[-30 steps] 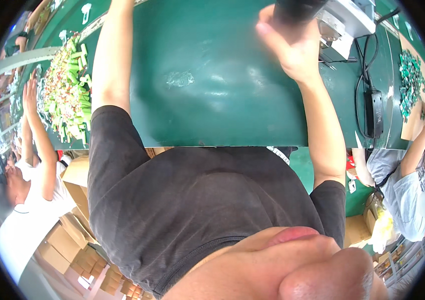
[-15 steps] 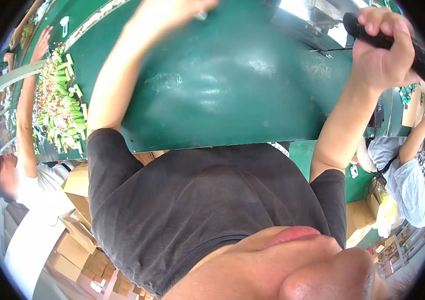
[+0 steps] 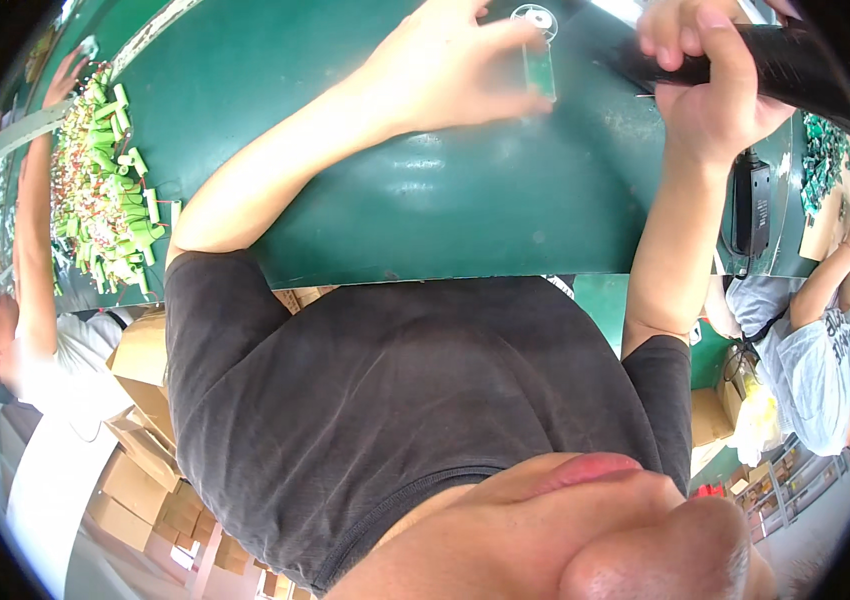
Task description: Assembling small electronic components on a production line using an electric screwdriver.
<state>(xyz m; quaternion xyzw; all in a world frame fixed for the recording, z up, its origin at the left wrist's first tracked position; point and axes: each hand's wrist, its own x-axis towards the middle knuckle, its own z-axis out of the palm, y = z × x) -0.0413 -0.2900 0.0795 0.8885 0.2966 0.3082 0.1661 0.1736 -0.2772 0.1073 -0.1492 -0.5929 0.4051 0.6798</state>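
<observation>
My left hand reaches over the green table, palm down. Its thumb and fingers are apart and a little blurred. Right beside the fingertips lies a clear plastic piece with a round, white-ringed head; I cannot tell whether the fingers touch it. My right hand is wrapped around a thick black cylindrical tool, raised above the table at the upper right. The tool's near end is smeared by motion, so its exact kind does not show.
Green battery-like cylinders with red wires are heaped on the left. A black power adapter lies right of my right forearm, with small green boards beyond. Co-workers sit on both sides. Cardboard boxes stand lower left.
My left hand has moved right and nearer, beside the clear piece, which now shows. My right hand has shifted left with the black tool, which is now more level.
</observation>
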